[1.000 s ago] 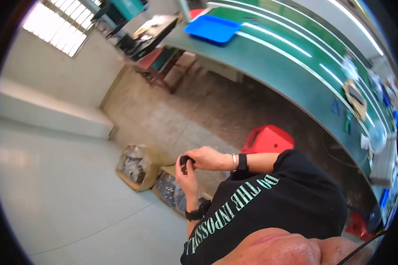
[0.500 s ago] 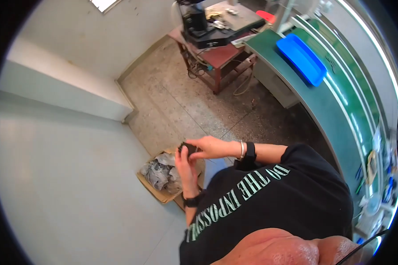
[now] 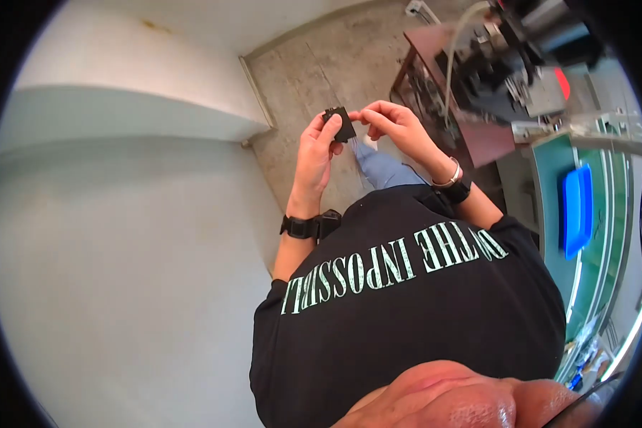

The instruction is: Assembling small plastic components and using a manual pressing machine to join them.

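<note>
My left hand (image 3: 314,160) is closed round a small flat black square block (image 3: 345,130), thumb across its face. Small bumps show along the block's upper edge, and thin wire-like strands hang below it. Just right of the block is my right hand (image 3: 401,132), its thumb and forefinger drawn together in a pinch. Whatever lies between those fingertips is too small to make out. Both hands are raised in front of my body, over the floor.
A reddish-brown table (image 3: 485,143) with a dark machine (image 3: 503,78) stands at the upper right. A green-topped bench (image 3: 558,178) carries a blue tray (image 3: 578,212) on the right. A pale wall ledge (image 3: 143,118) runs along the left.
My view and body have turned toward the table. My right hand has come off the black block and sits beside it. The carton with crumpled wrapping has left the view.
</note>
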Demonstrator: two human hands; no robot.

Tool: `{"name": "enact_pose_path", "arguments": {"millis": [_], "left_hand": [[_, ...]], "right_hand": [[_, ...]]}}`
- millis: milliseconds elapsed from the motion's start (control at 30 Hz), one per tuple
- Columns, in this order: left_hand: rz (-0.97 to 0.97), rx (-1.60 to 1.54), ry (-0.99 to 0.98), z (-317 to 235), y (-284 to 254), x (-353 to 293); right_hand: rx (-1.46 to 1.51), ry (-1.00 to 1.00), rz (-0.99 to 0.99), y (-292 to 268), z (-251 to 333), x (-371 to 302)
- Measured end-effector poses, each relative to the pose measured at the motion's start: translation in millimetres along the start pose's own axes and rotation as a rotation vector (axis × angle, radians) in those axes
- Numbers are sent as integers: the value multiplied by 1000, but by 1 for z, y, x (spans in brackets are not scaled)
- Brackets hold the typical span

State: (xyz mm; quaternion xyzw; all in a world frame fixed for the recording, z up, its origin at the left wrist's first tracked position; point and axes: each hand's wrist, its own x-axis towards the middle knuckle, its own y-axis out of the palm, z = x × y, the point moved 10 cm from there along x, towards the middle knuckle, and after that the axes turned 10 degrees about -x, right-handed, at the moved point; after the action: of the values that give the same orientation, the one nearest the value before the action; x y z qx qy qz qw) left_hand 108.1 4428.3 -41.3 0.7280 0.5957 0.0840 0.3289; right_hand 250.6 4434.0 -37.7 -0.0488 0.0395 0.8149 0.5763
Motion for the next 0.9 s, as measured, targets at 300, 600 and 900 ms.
{"name": "enact_pose_path", "arguments": {"millis": [300, 600, 900], "left_hand": [[84, -4, -169, -78, -7, 243], [374, 263, -322, -129, 3, 499], [733, 489, -570, -109, 130, 647]], "right_hand": [[52, 85, -121, -90, 42, 235], [184, 21, -478, -200, 29, 410], [423, 59, -1091, -322, 32, 421]]}}
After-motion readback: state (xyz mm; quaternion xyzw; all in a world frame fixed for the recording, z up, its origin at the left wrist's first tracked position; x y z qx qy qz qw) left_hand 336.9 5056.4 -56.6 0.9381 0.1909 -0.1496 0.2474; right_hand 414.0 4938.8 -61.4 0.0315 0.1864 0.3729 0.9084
